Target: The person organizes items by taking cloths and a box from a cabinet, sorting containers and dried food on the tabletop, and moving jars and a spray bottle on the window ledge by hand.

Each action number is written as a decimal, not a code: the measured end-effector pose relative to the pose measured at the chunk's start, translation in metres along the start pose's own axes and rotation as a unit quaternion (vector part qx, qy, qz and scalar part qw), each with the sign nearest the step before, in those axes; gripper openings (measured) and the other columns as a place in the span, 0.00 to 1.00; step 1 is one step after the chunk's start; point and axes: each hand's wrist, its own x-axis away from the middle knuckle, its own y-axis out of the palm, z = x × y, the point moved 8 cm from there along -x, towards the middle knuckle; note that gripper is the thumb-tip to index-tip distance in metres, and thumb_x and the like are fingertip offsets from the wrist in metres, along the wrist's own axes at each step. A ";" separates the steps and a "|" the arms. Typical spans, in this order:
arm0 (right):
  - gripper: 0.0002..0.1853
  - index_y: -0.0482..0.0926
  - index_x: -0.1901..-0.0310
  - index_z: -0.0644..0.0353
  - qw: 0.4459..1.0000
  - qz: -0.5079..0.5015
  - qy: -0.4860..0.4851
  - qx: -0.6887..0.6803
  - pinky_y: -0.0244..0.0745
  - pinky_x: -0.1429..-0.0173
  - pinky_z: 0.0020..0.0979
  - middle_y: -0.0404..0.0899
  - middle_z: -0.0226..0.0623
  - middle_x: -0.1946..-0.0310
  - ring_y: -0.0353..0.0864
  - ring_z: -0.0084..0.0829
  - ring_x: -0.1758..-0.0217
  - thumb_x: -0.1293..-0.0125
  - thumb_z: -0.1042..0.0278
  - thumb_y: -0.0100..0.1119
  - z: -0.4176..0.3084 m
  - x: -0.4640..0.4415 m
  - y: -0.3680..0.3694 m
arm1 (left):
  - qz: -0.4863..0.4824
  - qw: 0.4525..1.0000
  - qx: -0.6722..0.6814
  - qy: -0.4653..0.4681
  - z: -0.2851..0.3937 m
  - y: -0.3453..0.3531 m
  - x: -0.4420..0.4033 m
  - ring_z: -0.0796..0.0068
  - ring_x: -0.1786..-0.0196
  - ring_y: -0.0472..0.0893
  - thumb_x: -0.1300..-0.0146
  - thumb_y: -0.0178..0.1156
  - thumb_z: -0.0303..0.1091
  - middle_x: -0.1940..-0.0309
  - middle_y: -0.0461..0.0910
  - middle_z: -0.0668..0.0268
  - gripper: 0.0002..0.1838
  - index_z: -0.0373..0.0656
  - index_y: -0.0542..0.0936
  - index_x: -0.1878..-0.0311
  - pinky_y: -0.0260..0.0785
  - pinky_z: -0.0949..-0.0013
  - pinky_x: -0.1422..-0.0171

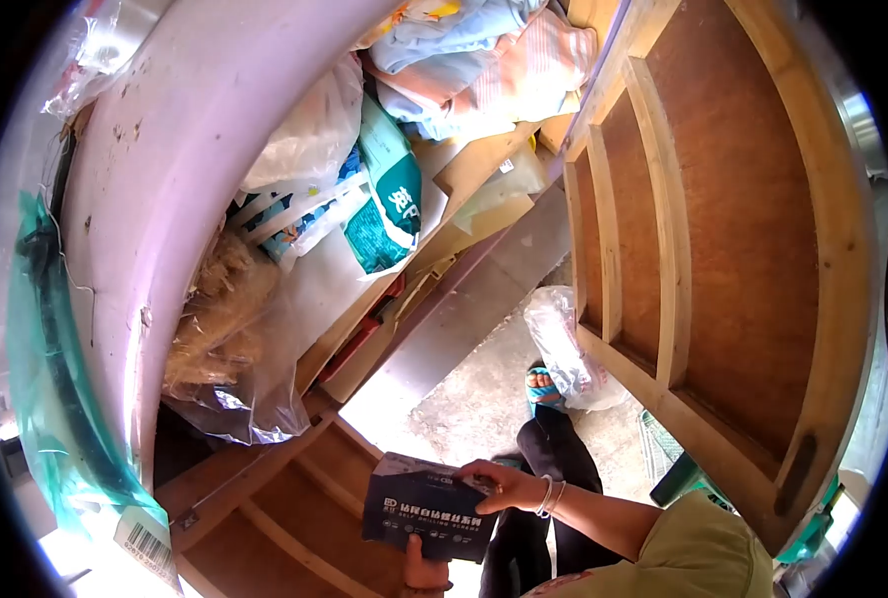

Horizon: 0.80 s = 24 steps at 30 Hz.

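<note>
A dark box of screws [429, 513] with white printed text is held low in the centre of the head view. My right hand [499, 486] grips the box at its upper right corner, with a bracelet at the wrist. From below, my left hand [426, 566] holds the box's lower edge, one finger or thumb lying on its printed face. The rest of the left hand's fingers are hidden behind the box.
A wooden framed panel [743, 199] stands at the right, and another [304, 528] lies at lower left. Shelves hold a teal bag [389, 189], folded cloth [504, 80] and a bag of brown fibres [225, 329]. A plastic bag [569, 349] rests on the floor.
</note>
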 end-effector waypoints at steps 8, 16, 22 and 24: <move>0.14 0.71 0.53 0.60 0.971 0.161 -0.156 0.079 0.65 0.52 0.26 0.73 0.33 0.57 0.70 0.25 0.55 0.39 0.65 0.47 -0.080 -0.093 -0.101 | 0.028 0.995 0.071 -0.067 0.017 -0.050 0.000 0.56 0.42 0.63 0.46 0.50 0.36 0.42 0.62 0.58 0.29 0.45 0.57 0.39 0.53 0.51 0.37; 0.35 0.72 0.64 0.76 0.660 0.638 -0.333 0.215 0.68 0.56 0.34 0.75 0.57 0.66 0.75 0.43 0.59 0.54 0.42 0.57 -0.295 -0.178 -0.290 | 0.155 0.947 0.147 -0.240 -0.013 -0.064 0.025 0.56 0.44 0.65 0.45 0.50 0.35 0.43 0.62 0.56 0.28 0.42 0.58 0.40 0.56 0.52 0.39; 0.37 0.70 0.55 0.72 0.757 0.550 -0.307 0.174 0.67 0.50 0.34 0.73 0.54 0.56 0.72 0.43 0.52 0.53 0.39 0.54 -0.328 -0.218 -0.324 | 0.193 0.943 0.120 -0.242 -0.007 -0.058 0.032 0.55 0.45 0.66 0.45 0.50 0.37 0.44 0.63 0.54 0.27 0.41 0.59 0.41 0.59 0.53 0.42; 0.38 0.69 0.54 0.72 0.763 0.540 -0.313 0.167 0.66 0.50 0.34 0.72 0.55 0.56 0.72 0.43 0.51 0.53 0.38 0.54 -0.348 -0.207 -0.314 | 0.215 0.942 0.107 -0.235 -0.005 -0.055 0.033 0.55 0.45 0.67 0.44 0.50 0.37 0.44 0.63 0.54 0.27 0.41 0.60 0.42 0.60 0.54 0.43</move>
